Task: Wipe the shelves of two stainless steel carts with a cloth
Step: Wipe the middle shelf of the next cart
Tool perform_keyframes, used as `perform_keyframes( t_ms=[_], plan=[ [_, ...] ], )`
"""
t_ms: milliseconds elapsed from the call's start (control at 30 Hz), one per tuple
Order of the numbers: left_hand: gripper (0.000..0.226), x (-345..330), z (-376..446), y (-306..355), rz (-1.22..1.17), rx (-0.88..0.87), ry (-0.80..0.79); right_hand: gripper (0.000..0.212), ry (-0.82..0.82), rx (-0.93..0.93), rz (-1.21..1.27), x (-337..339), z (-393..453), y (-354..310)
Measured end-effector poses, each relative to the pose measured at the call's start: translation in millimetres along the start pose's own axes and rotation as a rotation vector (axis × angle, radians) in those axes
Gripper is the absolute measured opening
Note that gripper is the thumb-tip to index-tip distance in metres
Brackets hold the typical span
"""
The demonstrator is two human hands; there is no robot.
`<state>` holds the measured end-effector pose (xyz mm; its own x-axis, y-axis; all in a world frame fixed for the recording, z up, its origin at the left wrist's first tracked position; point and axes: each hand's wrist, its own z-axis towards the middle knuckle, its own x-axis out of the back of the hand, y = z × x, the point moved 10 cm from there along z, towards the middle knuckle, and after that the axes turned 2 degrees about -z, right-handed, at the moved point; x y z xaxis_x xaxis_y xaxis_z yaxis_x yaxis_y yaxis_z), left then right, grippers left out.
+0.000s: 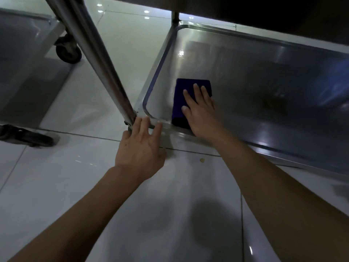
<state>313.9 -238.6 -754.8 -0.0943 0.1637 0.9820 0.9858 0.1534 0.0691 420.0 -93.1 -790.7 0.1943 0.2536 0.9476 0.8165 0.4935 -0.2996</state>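
Head view, cloth: a folded dark-blue rectangular cloth (186, 99) lies flat on the bottom shelf, near that shelf's near-left corner.
Head view, right hand: the right hand (200, 108) lies palm-down on the cloth, fingers straight and slightly spread, pressing rather than gripping.
Head view, left hand: the left hand (139, 146) is spread open, its fingertips resting on the corner rim of the shelf at the foot of the upright steel post (98, 53); it holds nothing.
Head view, shelf in work: the lowest recessed stainless steel tray shelf of the near cart (273, 76) carries a brownish smudge (272, 105) well to the right of the cloth.
Head view, second cart: another stainless steel cart (24, 53) stands at left, with a black caster wheel (69, 51) showing beyond it; the state of its shelves cannot be judged.
Head view, floor: glossy pale tiled floor (170, 214) with a small yellowish speck (202, 159) just in front of the cart.
Progress, judged: wiping of the bottom shelf appears under way at its left end; the smudged right part looks unwiped. Upper shelves lie mostly outside the frame, so their condition is unknown.
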Motion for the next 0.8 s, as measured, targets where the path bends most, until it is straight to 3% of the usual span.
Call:
perform_keyframes(
  t_ms=[133, 367, 533, 800],
  plan=[
    [0.053, 17, 15, 55, 0.006, -0.204, 0.055, 0.055, 0.049, -0.083, 0.011, 18, -37, 59],
    [0.041, 1, 40, 198, 0.043, -0.5, -0.07, 0.053, 0.093, -0.3, 0.007, 52, -138, 208],
    [0.047, -10, 42, 233, 0.071, -0.447, -0.094, 0.053, 0.084, -0.481, -0.024, 76, -201, 296],
    [0.065, -25, 25, 232, 0.158, -0.484, -0.043, 0.053, 0.058, -0.496, -0.024, 73, -210, 306]
  ],
)
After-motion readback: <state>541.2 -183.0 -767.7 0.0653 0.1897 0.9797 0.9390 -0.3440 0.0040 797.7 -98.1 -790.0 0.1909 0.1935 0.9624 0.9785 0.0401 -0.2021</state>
